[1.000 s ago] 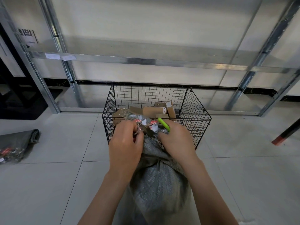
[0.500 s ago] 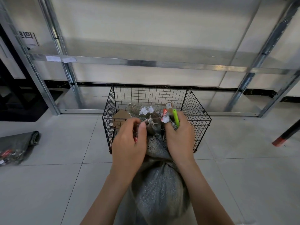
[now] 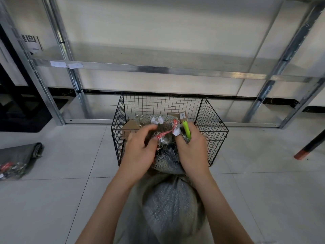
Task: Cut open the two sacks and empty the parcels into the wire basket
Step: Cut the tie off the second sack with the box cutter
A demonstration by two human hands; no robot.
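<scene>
While both forearms reach forward side by side, the left hand curls its fingers round the bunched, tied mouth of one grey sack, pinching the fabric beside a red strip. The right hand grips the same mouth from the other side, its fingers also clenched on one green cutter, which points up and away. That sack stands upright just in front of the single wire basket, its mouth leaning over the near rim. Two cardboard parcels show inside the basket. A second sack lies on the floor, well left of the basket. Metal shelving stands behind the basket.
</scene>
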